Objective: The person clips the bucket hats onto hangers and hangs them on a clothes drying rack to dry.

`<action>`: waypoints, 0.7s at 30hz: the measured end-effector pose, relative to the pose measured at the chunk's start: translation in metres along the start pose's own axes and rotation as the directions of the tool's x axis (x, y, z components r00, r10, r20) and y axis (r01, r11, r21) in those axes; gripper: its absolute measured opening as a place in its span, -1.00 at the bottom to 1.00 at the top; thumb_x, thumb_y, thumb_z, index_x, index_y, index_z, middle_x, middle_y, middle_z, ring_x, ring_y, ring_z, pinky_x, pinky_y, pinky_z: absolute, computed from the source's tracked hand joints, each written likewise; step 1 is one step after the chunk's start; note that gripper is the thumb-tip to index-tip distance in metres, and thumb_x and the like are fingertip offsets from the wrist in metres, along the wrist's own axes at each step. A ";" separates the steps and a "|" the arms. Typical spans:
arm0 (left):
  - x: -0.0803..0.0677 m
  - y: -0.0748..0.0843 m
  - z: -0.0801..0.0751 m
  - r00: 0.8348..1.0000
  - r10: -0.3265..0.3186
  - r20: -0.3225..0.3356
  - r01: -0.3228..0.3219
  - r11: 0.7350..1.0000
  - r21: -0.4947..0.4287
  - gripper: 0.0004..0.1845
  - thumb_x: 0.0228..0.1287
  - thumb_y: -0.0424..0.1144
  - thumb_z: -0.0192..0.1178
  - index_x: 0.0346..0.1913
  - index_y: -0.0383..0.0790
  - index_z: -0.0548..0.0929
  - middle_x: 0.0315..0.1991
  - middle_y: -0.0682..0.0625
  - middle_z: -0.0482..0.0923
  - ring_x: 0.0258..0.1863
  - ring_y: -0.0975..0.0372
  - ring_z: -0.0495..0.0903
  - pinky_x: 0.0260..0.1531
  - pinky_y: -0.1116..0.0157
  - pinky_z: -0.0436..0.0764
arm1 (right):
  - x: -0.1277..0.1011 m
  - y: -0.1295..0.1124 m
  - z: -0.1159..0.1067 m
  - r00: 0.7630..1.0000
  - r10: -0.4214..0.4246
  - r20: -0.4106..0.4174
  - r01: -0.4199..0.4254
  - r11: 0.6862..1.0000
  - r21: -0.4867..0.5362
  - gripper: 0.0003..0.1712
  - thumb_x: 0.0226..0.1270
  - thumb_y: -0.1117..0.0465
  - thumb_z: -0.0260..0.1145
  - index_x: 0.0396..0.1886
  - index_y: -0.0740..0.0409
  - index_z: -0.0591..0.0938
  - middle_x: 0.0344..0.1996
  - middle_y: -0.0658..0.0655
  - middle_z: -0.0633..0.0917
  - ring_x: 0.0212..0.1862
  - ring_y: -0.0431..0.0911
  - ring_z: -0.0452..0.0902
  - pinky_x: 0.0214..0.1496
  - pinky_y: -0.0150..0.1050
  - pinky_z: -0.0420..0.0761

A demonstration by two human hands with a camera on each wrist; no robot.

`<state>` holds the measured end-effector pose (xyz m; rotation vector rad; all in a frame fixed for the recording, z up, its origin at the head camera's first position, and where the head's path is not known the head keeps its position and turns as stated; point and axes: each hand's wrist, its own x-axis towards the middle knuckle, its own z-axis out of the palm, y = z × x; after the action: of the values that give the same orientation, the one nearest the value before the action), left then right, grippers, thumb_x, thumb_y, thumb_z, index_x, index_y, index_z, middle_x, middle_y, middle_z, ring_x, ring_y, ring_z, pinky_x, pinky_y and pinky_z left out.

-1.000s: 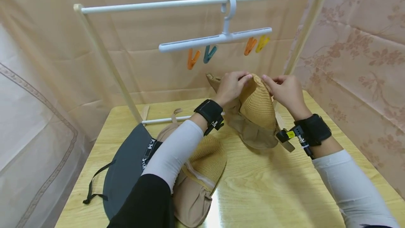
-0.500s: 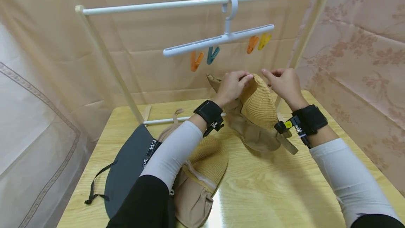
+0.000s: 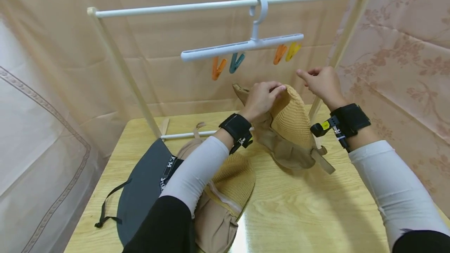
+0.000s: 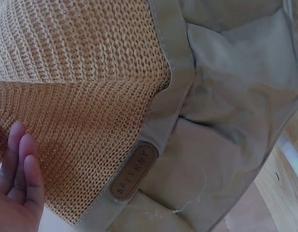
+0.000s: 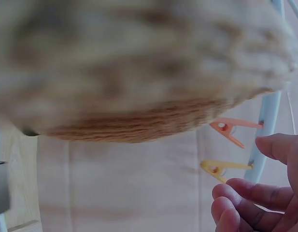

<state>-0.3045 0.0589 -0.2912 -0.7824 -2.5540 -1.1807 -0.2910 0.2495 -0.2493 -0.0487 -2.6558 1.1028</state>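
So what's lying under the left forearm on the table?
Under the left forearm lie a second woven straw hat with a beige flap and a grey visor, both on the table. The sleeve covers where the two meet, so any overlap cannot be seen.

The sun hat is coarse tan knit with matt beige cloth trim and a leather-like label. The table is glossy pale wood; hanger and pegs look smooth plastic.
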 end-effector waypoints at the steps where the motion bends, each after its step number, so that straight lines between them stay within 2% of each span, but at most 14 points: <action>1: 0.000 0.000 0.001 1.000 0.002 0.000 -0.002 1.000 -0.007 -0.68 0.46 -0.02 0.06 -0.04 -0.11 0.73 -0.28 0.06 0.75 -0.33 0.35 0.67 -0.34 0.52 0.51 | 0.001 -0.001 -0.001 1.000 0.008 0.007 -0.008 1.000 0.002 -0.16 0.26 -0.38 0.16 0.01 0.35 0.65 -0.36 0.12 0.74 -0.52 -0.34 0.49 -0.49 -0.40 0.49; 8: -0.002 0.000 0.000 1.000 -0.003 -0.018 0.003 1.000 -0.010 -0.67 0.46 -0.01 0.05 -0.05 -0.09 0.74 -0.32 0.07 0.73 -0.36 0.37 0.65 -0.37 0.52 0.49 | 0.008 -0.010 -0.005 0.999 0.031 0.037 -0.031 0.999 -0.011 -0.13 0.26 -0.40 0.14 0.09 0.32 0.62 -0.15 0.28 0.72 -0.50 -0.32 0.48 -0.47 -0.39 0.51; 11: -0.002 0.000 0.000 1.000 -0.012 -0.022 0.012 1.000 -0.019 -0.68 0.46 -0.01 0.05 -0.05 -0.09 0.74 -0.32 0.07 0.73 -0.36 0.37 0.65 -0.37 0.53 0.49 | 0.012 -0.011 -0.007 0.998 0.044 0.054 -0.044 0.999 -0.010 -0.12 0.24 -0.41 0.14 0.10 0.31 0.62 -0.26 0.18 0.72 -0.48 -0.30 0.48 -0.46 -0.39 0.53; 15: -0.003 -0.001 0.001 0.999 -0.027 -0.032 0.025 0.998 -0.054 -0.68 0.45 -0.02 0.08 -0.06 -0.12 0.74 -0.33 0.05 0.73 -0.35 0.33 0.66 -0.39 0.53 0.49 | 0.017 -0.012 -0.010 0.996 0.050 0.071 -0.052 0.998 0.034 -0.11 0.22 -0.39 0.19 0.12 0.34 0.60 -0.47 -0.12 0.62 -0.48 -0.31 0.49 -0.44 -0.41 0.56; 18: -0.004 -0.001 0.001 0.999 -0.035 -0.034 0.032 0.997 -0.074 -0.69 0.44 -0.04 0.09 -0.08 -0.13 0.74 -0.33 0.04 0.73 -0.36 0.32 0.66 -0.41 0.52 0.49 | 0.021 -0.012 -0.012 0.995 0.054 0.083 -0.059 0.997 0.058 -0.09 0.21 -0.39 0.21 0.16 0.35 0.57 -0.46 -0.13 0.61 -0.48 -0.33 0.49 -0.42 -0.42 0.57; 21: -0.004 -0.003 0.001 0.999 -0.035 -0.032 0.032 0.996 -0.078 -0.70 0.44 -0.04 0.09 -0.10 -0.13 0.74 -0.33 0.05 0.72 -0.36 0.33 0.65 -0.40 0.52 0.50 | 0.025 -0.013 -0.012 0.995 0.053 0.088 -0.058 0.997 0.045 -0.08 0.21 -0.39 0.20 0.18 0.33 0.55 -0.33 -0.01 0.66 -0.48 -0.33 0.49 -0.41 -0.43 0.56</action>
<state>-0.3026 0.0564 -0.2950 -0.7333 -2.5169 -1.2994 -0.3111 0.2523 -0.2265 -0.0676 -2.7183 1.2115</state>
